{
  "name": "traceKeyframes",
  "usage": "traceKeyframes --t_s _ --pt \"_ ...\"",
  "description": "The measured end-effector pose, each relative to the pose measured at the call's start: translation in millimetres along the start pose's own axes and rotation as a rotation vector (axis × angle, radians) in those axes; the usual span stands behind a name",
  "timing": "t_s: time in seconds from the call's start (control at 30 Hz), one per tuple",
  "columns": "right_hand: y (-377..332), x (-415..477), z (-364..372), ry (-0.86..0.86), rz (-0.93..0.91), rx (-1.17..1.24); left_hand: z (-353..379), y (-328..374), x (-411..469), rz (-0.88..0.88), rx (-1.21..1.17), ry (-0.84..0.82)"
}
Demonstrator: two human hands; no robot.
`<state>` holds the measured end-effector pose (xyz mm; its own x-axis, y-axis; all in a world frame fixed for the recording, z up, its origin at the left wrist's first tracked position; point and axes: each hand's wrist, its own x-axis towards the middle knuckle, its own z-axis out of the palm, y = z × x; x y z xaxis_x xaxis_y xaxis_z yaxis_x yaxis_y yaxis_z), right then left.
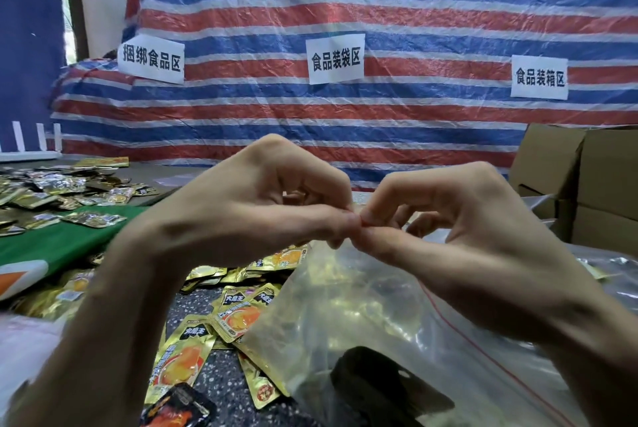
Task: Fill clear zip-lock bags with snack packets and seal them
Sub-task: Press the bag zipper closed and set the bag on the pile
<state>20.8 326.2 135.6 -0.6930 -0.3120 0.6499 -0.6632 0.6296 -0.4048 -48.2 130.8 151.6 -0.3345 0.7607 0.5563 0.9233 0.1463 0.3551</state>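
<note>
Bag (362,316) top corner pinched between left hand (248,205), right hand (459,226).

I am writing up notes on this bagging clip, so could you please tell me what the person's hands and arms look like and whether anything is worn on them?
Both the left hand and the right hand are bare: no gloves, rings, watch or bracelet show. The forearms are uncovered to the picture's edge, with no sleeve in view. The fingernails look short and unpainted.
</note>
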Motion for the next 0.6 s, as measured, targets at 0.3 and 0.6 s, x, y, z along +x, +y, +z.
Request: traceKeyframes --t_s 0.3,0.6 --pt "5.3 1.2 0.3 -0.055 0.107 -0.043 -6.3 -25.7 -3.3 -0.022 -0.079 0.047" --pt "21.7 1.5 -8.5 -0.163 0.232 -0.025 -9.5 -53.6 -8.2 -0.081 -0.201 0.153"
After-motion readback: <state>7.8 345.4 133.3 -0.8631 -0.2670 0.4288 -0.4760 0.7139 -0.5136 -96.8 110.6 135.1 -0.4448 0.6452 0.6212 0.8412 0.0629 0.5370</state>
